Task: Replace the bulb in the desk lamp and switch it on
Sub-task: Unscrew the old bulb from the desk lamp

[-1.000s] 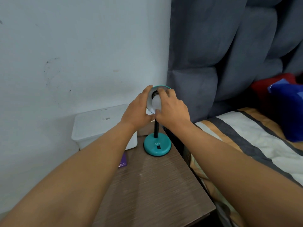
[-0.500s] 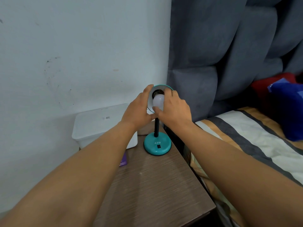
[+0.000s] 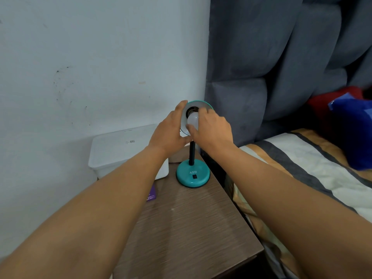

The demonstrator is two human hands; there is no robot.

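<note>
Head view is looking down at a small brown table [image 3: 191,228] in the corner, between a pale wall and a bed [image 3: 314,168]. A little blue-green lamp [image 3: 192,174] is standing near the back of the table, close to the bed side, with its shade [image 3: 201,104] tipped up so the open side is facing the person. That tilt is making the inside easy to see and reach.

The left hand [image 3: 171,133] is curling around the left edge of the shade, fingers on top and thumb underneath. It is holding the shade steady so the lamp is not wobbling or turning.

The right hand [image 3: 213,127] is wrapping its fingers and thumb around the white bulb [image 3: 192,119]. The bulb is sitting right at the dark hole in the middle of the shade, and I think it is being twisted there. I cannot tell if it is going in or coming out. It is not glowing.

The black switch [image 3: 194,176] is sitting on the front of the round base, and nobody is touching it, so the switching on is not done yet.

A white box [image 3: 120,152] is resting to the left of the lamp, and a small purple card [image 3: 152,193] is peeking out from under the left arm.
</note>
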